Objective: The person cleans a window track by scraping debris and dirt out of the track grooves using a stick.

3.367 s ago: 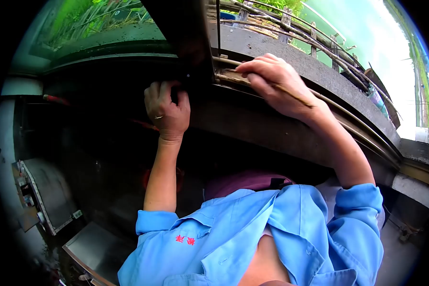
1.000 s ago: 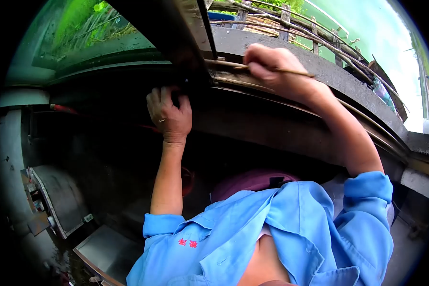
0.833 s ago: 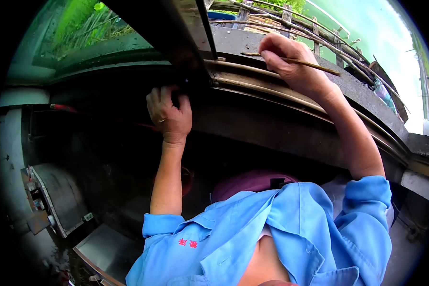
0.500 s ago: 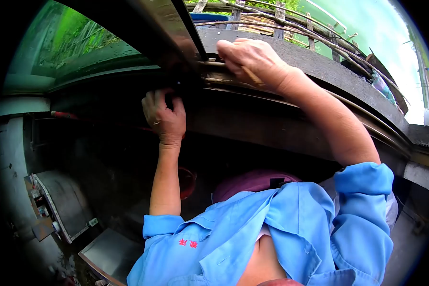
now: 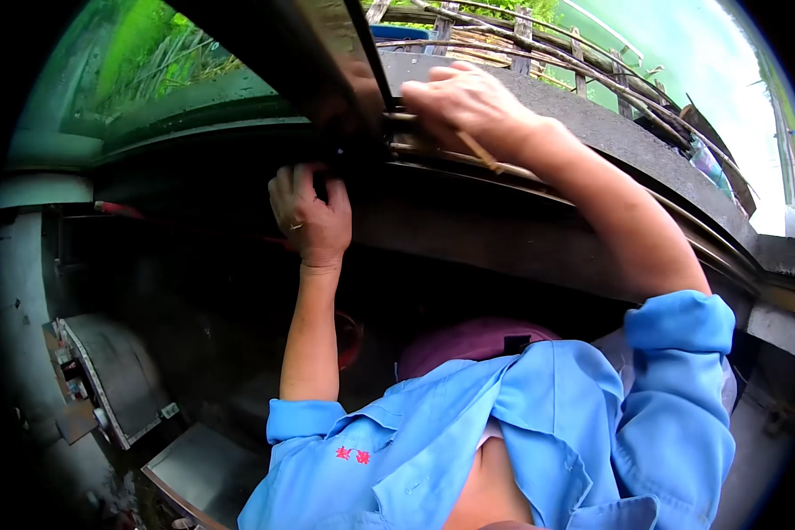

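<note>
My right hand (image 5: 468, 106) is closed round a thin brown stick (image 5: 479, 150), whose end sticks out below the palm. It is over the window track (image 5: 539, 181), close to the dark upright frame (image 5: 327, 79) of the sliding window. My left hand (image 5: 311, 212), with a ring on one finger, is by the lower part of that frame. Its fingers are bent, and their tips go into dark shadow, so what they touch is hidden.
Past the grey sill (image 5: 592, 115) stands a fence of rough poles (image 5: 583, 66) with green water behind. Greenish glass (image 5: 177, 79) fills the upper left. A metal-topped piece (image 5: 208, 464) and a curved panel (image 5: 119, 371) are at lower left.
My right hand has moved left along the track towards the upright frame, and the stick has tilted from nearly level to pointing down. My left hand has kept its place by the frame.
</note>
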### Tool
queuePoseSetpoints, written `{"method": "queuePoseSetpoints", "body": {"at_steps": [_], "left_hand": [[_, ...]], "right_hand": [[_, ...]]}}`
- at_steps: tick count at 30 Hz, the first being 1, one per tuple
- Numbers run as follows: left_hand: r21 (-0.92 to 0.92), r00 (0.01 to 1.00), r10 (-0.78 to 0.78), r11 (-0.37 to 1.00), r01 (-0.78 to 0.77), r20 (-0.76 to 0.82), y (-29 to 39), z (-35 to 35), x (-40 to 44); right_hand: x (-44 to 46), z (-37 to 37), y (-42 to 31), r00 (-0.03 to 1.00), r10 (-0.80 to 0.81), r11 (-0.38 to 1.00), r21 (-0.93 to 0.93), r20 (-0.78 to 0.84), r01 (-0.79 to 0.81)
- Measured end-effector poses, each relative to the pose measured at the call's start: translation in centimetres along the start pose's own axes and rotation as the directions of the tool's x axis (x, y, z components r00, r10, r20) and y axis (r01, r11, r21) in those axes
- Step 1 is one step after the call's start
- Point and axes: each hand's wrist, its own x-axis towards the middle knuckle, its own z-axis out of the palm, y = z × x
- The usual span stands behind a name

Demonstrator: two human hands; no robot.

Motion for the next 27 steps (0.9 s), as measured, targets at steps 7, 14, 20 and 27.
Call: {"method": "queuePoseSetpoints", "body": {"at_steps": [7,14,20,27], "left_hand": [[-0.018,1.000,-0.016,1.000,0.015,-0.017,0.2,0.2,0.0],[-0.034,0.999,0.039,0.999,-0.040,-0.018,-0.4,0.2,0.2],[-0.026,0.999,0.022,0.999,-0.023,-0.023,-0.2,0.1,0.1],[-0.036,0.999,0.030,0.999,-0.029,0.029,-0.9,-0.3,-0.1]], "right_hand": [[-2.0,-2.0,0.0,0.992,0.096,0.992,0.071,0.084,-0.102],[-2.4,-2.3,0.2,0.979,0.194,0.954,0.218,0.066,-0.204],[-15.3,-8.6,2.1,0.776,0.593,0.677,0.388,0.215,-0.625],[-24.7,-13.6,1.9,0.742,0.662,0.744,-0.211,0.105,-0.634]]}}
